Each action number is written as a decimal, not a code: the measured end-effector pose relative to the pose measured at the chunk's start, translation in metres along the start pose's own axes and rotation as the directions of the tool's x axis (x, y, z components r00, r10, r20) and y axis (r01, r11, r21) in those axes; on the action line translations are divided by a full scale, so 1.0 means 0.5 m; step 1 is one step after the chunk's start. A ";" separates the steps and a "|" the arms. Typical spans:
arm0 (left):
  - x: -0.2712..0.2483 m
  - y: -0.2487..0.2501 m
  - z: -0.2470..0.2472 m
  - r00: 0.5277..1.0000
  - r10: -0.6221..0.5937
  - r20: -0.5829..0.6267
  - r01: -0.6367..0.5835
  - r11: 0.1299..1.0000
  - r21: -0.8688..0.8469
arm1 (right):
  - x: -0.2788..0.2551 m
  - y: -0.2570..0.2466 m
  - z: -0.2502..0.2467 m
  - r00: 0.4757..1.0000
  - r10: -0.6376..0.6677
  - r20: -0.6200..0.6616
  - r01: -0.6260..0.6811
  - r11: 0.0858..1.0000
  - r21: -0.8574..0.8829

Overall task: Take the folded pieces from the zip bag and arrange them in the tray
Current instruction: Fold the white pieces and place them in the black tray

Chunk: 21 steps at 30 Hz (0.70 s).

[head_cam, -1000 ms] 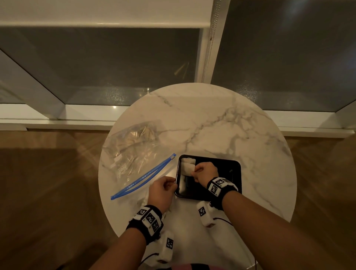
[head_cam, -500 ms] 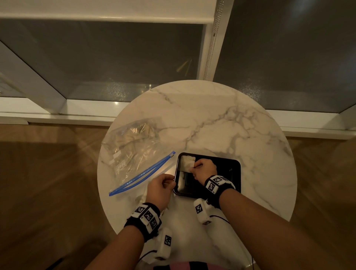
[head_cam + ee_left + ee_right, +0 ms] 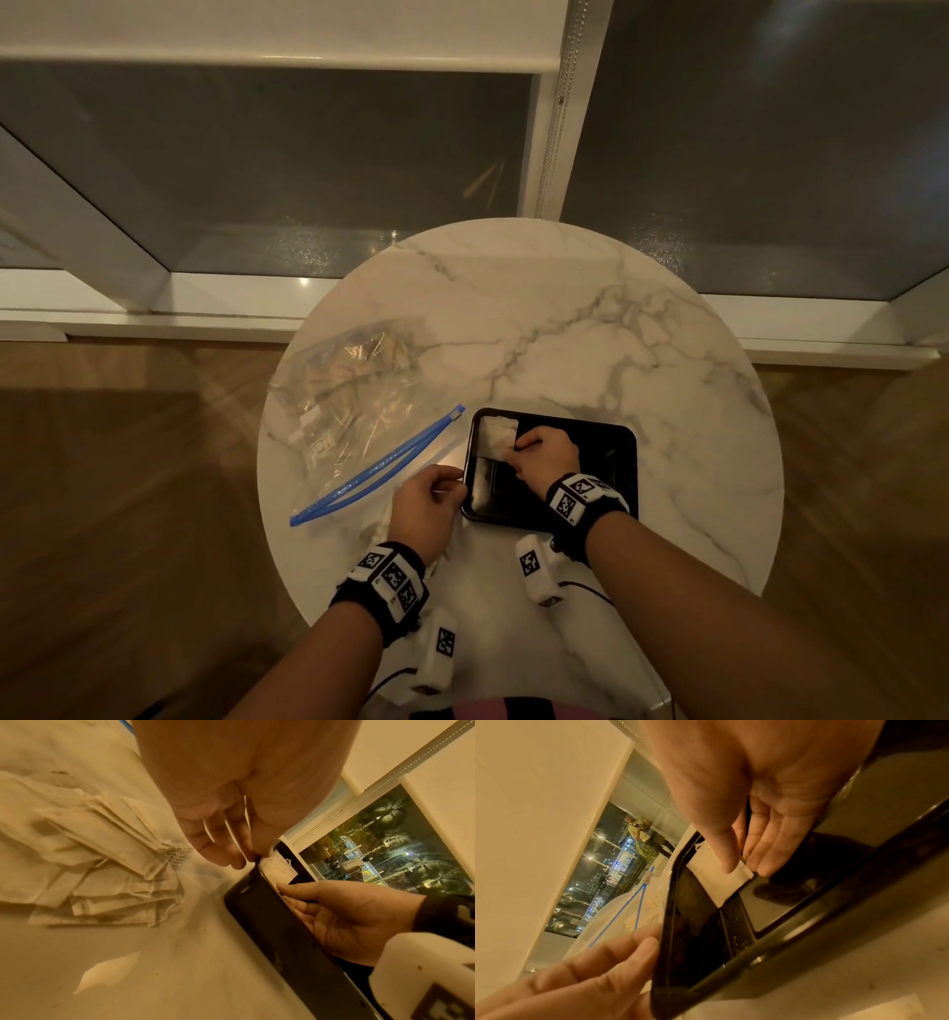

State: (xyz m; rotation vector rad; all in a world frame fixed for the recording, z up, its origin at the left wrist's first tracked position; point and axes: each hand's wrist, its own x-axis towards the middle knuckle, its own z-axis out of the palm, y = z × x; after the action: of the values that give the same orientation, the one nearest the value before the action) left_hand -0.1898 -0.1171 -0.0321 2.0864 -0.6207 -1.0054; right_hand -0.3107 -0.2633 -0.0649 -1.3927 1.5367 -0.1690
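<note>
A black tray (image 3: 611, 457) sits near the front of a round marble table (image 3: 565, 334). In its far-left corner lies one white folded piece (image 3: 494, 437) (image 3: 713, 880). My right hand (image 3: 516, 448) (image 3: 745, 871) pinches that piece's near corner, thumb on top and fingers at its edge. My left hand (image 3: 457, 483) (image 3: 253, 858) grips the tray's left rim (image 3: 257, 912). A loose pile of folded pieces (image 3: 107, 862) lies on the table under my left hand. The clear zip bag (image 3: 354, 411) with a blue zip lies open to the left, more pieces inside.
The table stands against a low window ledge (image 3: 154, 324), with wooden floor (image 3: 102, 488) on both sides. A small scrap of white paper (image 3: 107, 969) lies on the table near my left wrist. The bag reaches the table's left edge.
My right hand carried the folded piece down into the tray's far-left corner, where it now lies flat. The left hand has stayed at the tray's rim.
</note>
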 end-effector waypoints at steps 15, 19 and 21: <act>-0.029 -0.025 -0.068 0.999 -0.040 0.006 0.041 0.997 -0.063 | -0.169 -0.069 -0.050 0.966 -0.250 0.058 0.238 0.957 0.169; -0.048 -0.058 -0.109 1.000 -0.022 -0.019 0.021 0.996 -0.082 | -0.251 -0.095 -0.038 0.942 -0.313 0.122 0.281 0.933 0.224; -0.057 -0.076 -0.130 0.998 -0.033 -0.046 0.031 0.998 -0.059 | -0.282 -0.100 -0.021 0.920 -0.354 0.166 0.313 0.921 0.232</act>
State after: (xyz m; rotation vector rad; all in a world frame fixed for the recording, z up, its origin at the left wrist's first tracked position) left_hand -0.1497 -0.0482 -0.0207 2.0688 -0.5299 -0.9780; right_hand -0.3102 -0.1711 0.0533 -1.4528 1.0708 -0.3693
